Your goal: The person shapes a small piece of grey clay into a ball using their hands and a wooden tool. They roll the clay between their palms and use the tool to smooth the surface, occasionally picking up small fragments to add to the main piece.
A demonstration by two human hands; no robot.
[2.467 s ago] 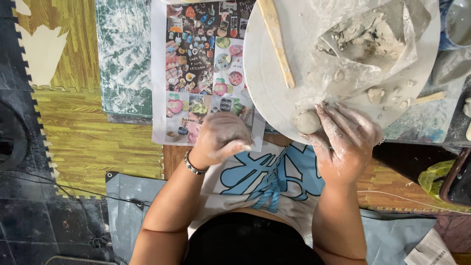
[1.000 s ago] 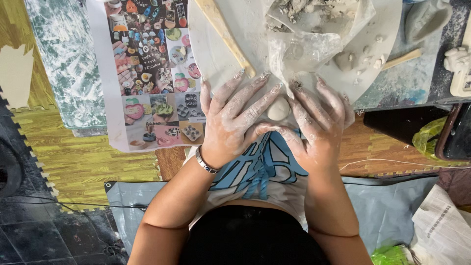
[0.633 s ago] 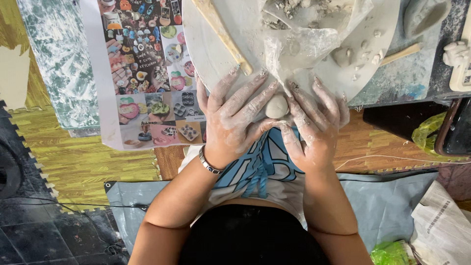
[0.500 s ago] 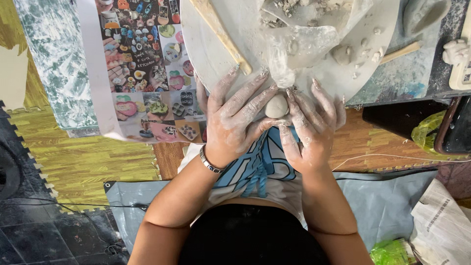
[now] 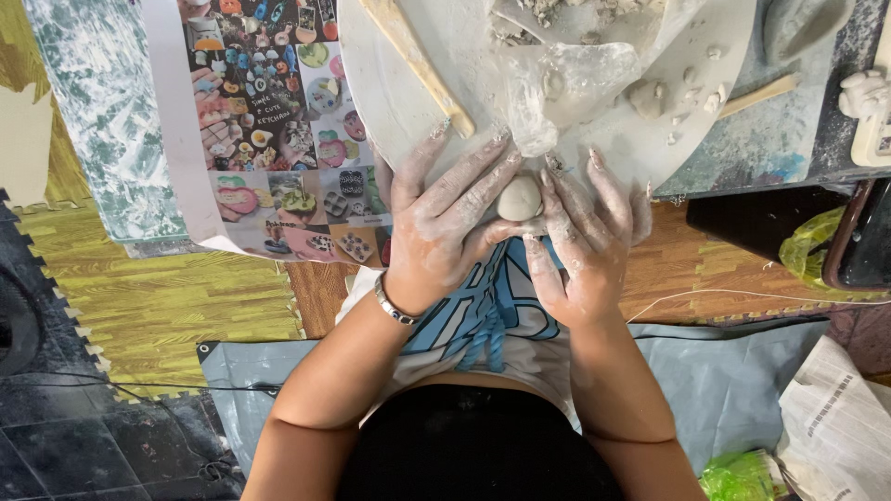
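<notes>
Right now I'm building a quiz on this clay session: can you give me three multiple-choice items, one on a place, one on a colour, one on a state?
1. Where is the small clay ball?
A. Between both hands at the near edge of the round board
B. On the floor mat
C. Inside the plastic bag

2. What colour is the bracelet on the left wrist?
A. Red
B. Silver
C. Black

3. What state are the left hand and right hand in?
A. Clean and dry
B. Gloved
C. Smeared with pale clay

Answers:
1 A, the ball sits between the fingers of both hands at the board's rim.
2 B, a metallic silver band circles the wrist.
3 C, a whitish clay film coats the bare fingers and backs of both hands.
</notes>
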